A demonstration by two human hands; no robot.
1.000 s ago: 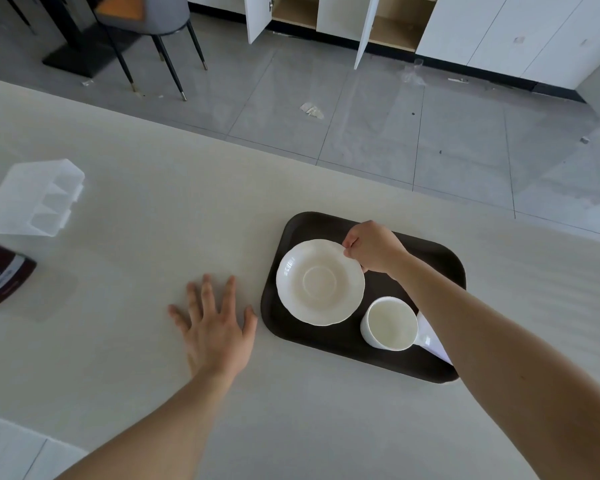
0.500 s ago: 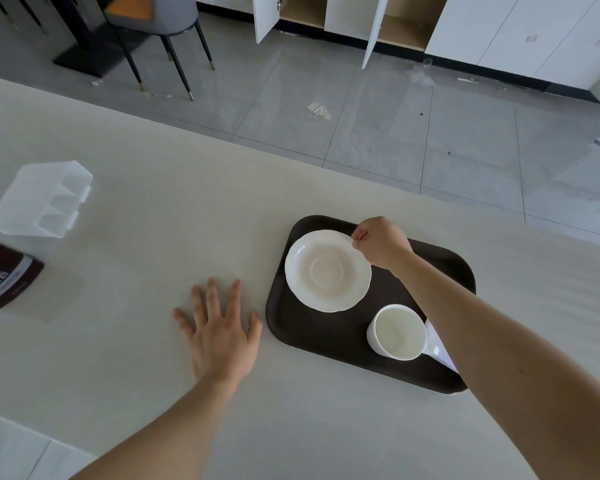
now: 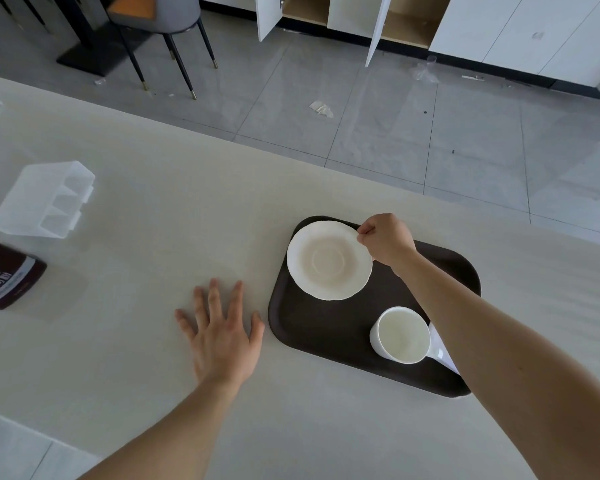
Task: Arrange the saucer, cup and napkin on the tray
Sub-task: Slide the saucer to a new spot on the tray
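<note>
Soft, even daylight fills the scene and the exposure is bright. The pale table (image 3: 125, 168) looks washed out, low in contrast. Shadows are faint: a weak one lies beside the left hand (image 3: 222, 330) toward ten o'clock. The grey floor (image 3: 378, 109) carries broad glare streaks toward two o'clock. Wide-angle distortion bends lines near the edges, and the chair (image 3: 160, 26) at eleven o'clock looks slightly smeared.

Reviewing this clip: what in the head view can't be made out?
- Napkin: mostly hidden behind the right forearm and cup; its fold is unreadable.
- Saucer: whether it rests on the tray or is lifted by the right hand.
- Brown container: cut off by the left edge.
</note>
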